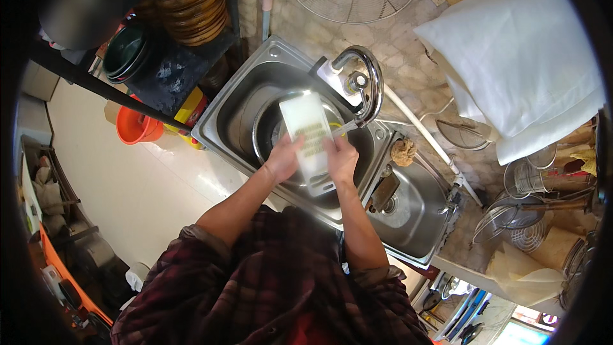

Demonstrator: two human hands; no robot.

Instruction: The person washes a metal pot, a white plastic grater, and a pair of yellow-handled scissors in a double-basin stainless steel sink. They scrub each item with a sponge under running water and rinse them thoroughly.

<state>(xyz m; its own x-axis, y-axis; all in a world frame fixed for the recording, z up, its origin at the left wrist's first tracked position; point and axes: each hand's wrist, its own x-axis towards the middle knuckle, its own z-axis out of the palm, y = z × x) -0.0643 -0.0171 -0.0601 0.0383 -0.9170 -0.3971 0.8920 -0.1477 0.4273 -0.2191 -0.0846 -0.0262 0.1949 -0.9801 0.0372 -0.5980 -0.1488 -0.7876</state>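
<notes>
Both my hands grip a white rectangular plastic grater or slicer board with rows of small openings and a slot at its near end (pixel 306 120). My left hand (pixel 283 157) holds its left edge and my right hand (pixel 342 157) its right edge. The board is over a round metal basin (pixel 259 127) in the larger bowl of a stainless steel sink (pixel 230 100). Water runs from the curved chrome faucet (pixel 373 76) toward the board's right edge. Something yellow, partly hidden, shows behind the board.
A smaller sink bowl (pixel 416 211) holds a dark block-like object (pixel 386 192); a brown scrubber (pixel 403 152) lies at its rim. Wire strainers (pixel 517 211) and white cloth (pixel 517 52) are at right. A shelf with stacked brown bowls (pixel 194 5) and an orange bucket (pixel 136 122) stand left.
</notes>
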